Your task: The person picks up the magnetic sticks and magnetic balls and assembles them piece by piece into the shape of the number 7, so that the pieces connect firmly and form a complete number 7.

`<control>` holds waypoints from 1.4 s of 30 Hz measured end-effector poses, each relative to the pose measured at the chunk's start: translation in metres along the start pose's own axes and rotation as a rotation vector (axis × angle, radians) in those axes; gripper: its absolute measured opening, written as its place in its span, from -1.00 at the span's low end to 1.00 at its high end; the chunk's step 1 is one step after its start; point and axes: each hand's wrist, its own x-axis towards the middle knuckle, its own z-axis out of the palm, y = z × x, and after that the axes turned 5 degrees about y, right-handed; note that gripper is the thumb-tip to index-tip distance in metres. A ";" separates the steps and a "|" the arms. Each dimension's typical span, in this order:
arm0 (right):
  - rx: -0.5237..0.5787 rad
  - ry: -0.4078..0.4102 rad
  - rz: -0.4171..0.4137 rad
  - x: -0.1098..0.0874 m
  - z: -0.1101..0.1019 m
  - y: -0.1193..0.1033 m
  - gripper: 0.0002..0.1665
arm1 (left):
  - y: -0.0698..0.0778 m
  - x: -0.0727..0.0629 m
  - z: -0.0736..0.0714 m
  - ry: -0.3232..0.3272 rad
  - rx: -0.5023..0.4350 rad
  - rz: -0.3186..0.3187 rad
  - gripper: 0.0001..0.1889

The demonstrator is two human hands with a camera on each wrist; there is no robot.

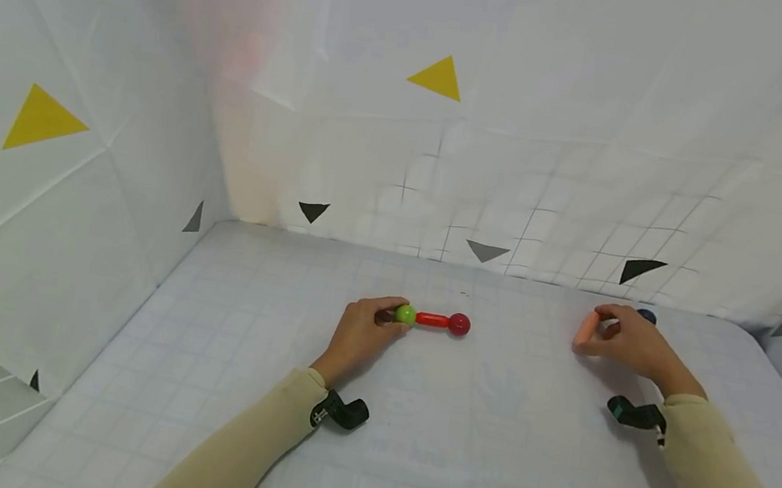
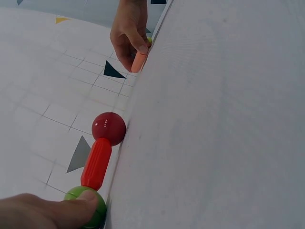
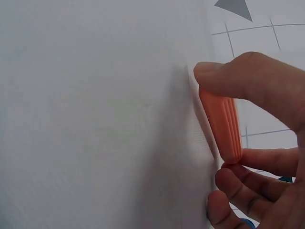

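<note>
At the left hand (image 1: 358,334), a green ball (image 1: 406,315) is pinched, red rod (image 1: 433,320) and red ball (image 1: 459,324) extending rightward; the right hand (image 1: 638,342) pinches an orange rod (image 1: 586,331) by its ends. Likely light, stiff; ribbed sides should slip least.

Toward the back edge of the table (image 1: 447,480), a rod (image 1: 432,320) lies between a left ball (image 1: 406,315) and a right ball (image 1: 459,324), touching both; the left hand (image 1: 361,334) pinches the left ball. Well to their right, the right hand (image 1: 638,342) pinches a second rod (image 1: 586,332); a third ball (image 1: 647,315) sits behind that hand, near the back edge.
</note>
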 end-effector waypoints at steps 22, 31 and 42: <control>0.067 0.126 -0.054 -0.022 0.010 -0.024 0.16 | -0.001 0.000 0.000 0.005 0.002 0.012 -0.57; 0.082 0.170 -0.104 -0.032 0.018 -0.047 0.14 | 0.000 0.000 0.000 0.006 0.003 0.003 -0.57; 0.099 0.212 -0.143 -0.039 0.024 -0.057 0.08 | 0.001 0.000 0.000 0.004 0.008 0.001 -0.57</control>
